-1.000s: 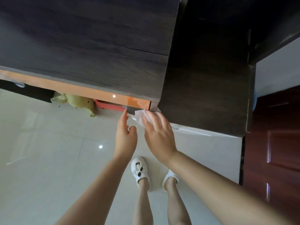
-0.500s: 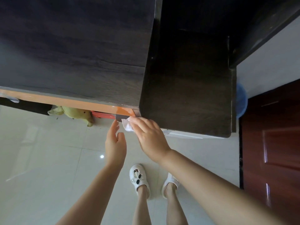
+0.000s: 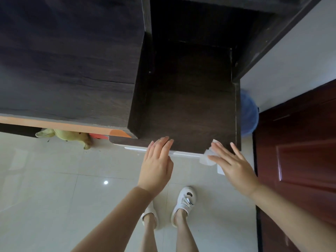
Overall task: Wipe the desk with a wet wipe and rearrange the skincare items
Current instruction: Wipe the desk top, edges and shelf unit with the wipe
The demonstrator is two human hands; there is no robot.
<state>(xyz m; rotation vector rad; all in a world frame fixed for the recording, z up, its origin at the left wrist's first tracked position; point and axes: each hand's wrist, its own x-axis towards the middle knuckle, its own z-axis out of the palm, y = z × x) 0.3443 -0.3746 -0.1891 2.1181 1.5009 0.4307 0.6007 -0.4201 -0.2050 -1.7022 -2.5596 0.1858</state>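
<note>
A dark wood desk (image 3: 69,66) fills the upper left, with a lower dark surface (image 3: 190,99) to its right. My right hand (image 3: 234,164) lies flat with spread fingers on a white wet wipe (image 3: 206,158) at the front right edge of the lower surface. The wipe hangs partly over that edge. My left hand (image 3: 157,164) hovers flat at the same front edge, further left, fingers together, holding nothing. No skincare items are in view.
A blue bin (image 3: 249,113) stands right of the lower surface, by a white wall. A red-brown door (image 3: 298,160) fills the right side. A yellow-green plush toy (image 3: 69,136) lies on the pale tiled floor under the desk. My feet in white shoes (image 3: 183,202) are below.
My right hand has slid the wipe to the right along the front edge, from the corner by the desk to the far right end. My left hand has opened flat and followed to the right.
</note>
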